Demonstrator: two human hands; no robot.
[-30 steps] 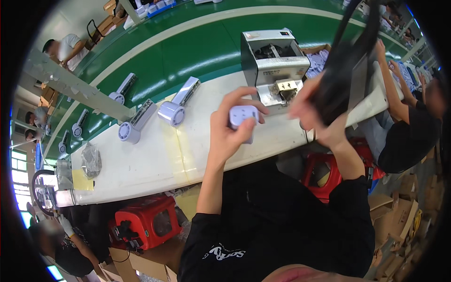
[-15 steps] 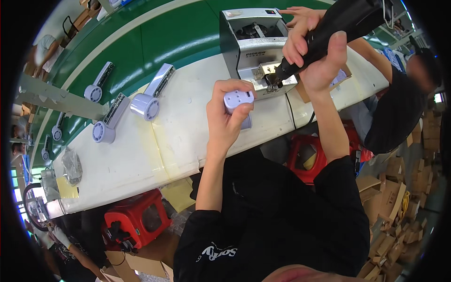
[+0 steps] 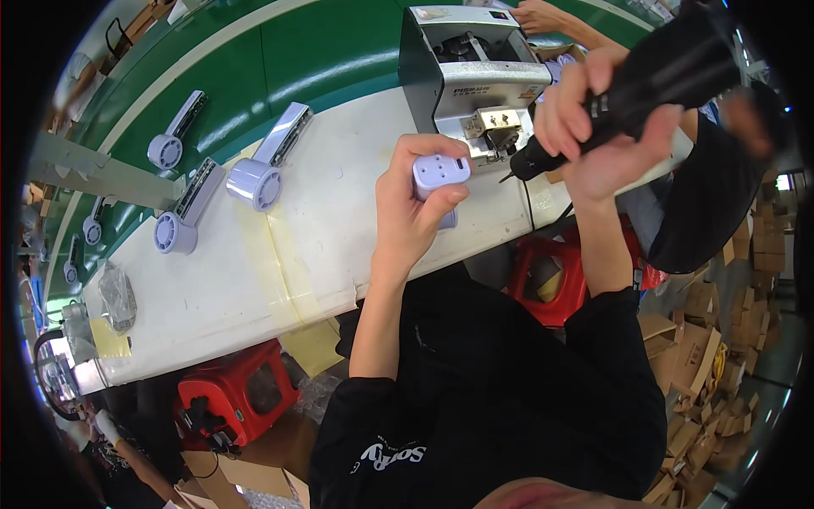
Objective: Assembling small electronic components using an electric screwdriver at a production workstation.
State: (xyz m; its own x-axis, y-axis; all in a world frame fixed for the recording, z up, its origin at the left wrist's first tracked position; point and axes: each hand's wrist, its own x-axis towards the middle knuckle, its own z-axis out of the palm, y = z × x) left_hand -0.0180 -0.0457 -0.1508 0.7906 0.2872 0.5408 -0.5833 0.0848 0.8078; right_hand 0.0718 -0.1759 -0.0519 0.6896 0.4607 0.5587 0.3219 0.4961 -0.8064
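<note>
My left hand [image 3: 402, 208] is wrapped round a lavender plastic handheld fan [image 3: 442, 172], its end face with small holes and a dark slot turned up. My right hand [image 3: 598, 148] grips a black electric screwdriver [image 3: 657, 81]. The thin bit [image 3: 507, 178] points down and left, a short way to the right of the lavender piece and not touching it. Behind the two hands stands a silver and black screw feeder [image 3: 475, 81], with a metal block [image 3: 494, 120] at its front. Whether a screw sits on the bit is too small to tell.
Several lavender fans with opened handles lie left, among them one fan [image 3: 256, 183] on the white table [image 3: 326, 246]. A clear plastic bag [image 3: 117, 297] lies at the far left. Red stools [image 3: 233, 399] stand below the edge. Another person's hand [image 3: 543, 17] is behind the feeder.
The screwdriver bit has come away from the feeder's front block and moved toward the lavender fan. My left hand keeps its hold. The whole view has shifted slightly.
</note>
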